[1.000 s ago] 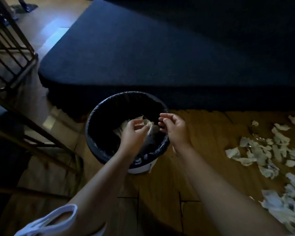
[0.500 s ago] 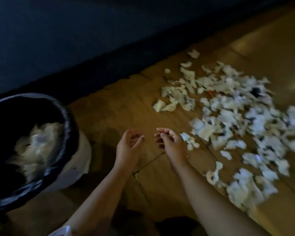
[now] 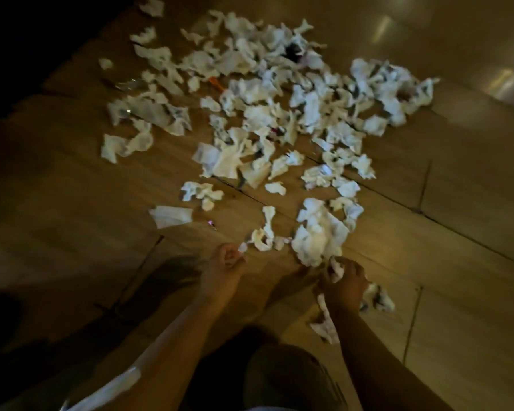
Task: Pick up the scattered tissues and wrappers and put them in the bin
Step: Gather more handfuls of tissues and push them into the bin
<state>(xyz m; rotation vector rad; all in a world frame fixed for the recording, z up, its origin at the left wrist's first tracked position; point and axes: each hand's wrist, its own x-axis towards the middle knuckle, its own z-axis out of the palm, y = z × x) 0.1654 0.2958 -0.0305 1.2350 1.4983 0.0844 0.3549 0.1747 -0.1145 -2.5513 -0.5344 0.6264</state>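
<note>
Several crumpled white tissues and wrappers (image 3: 261,114) lie scattered across the wooden floor (image 3: 72,179). My right hand (image 3: 344,283) is curled around a small crumpled tissue (image 3: 336,269) at the near edge of a big white wad (image 3: 318,232). My left hand (image 3: 224,266) pinches a small white scrap (image 3: 243,247) beside a twisted tissue (image 3: 263,232). More tissue pieces (image 3: 324,324) lie under and beside my right wrist. The bin is out of view.
A dark orange wrapper (image 3: 217,83) and a dark item (image 3: 293,51) sit among the far tissues. A folded tissue (image 3: 171,215) lies to the left. My knee (image 3: 285,378) fills the bottom centre. Dark furniture (image 3: 27,34) edges the upper left.
The view swung from the bin to the tissue pile. Both hands, empty over the floor half a second ago, have dropped onto the near tissues and closed on pieces.
</note>
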